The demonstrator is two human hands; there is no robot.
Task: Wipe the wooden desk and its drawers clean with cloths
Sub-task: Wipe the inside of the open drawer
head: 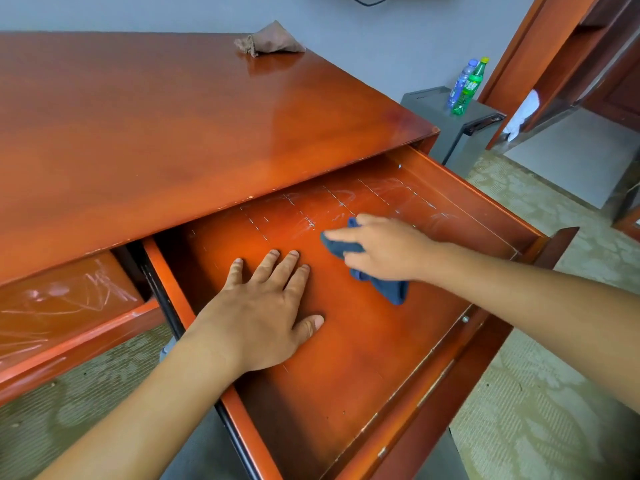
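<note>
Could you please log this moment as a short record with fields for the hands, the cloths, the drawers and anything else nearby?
left hand: flat, fingers straight, on the floor of the right drawer
right hand: presses the blue cloth on the same drawer floor
right drawer: pulled out, white smears toward its back
left drawer: partly open, white scratchy marks inside
brown cloth: bunched at the desk's far edge
bottles: two, standing on a grey cabinet beyond the desk
</note>
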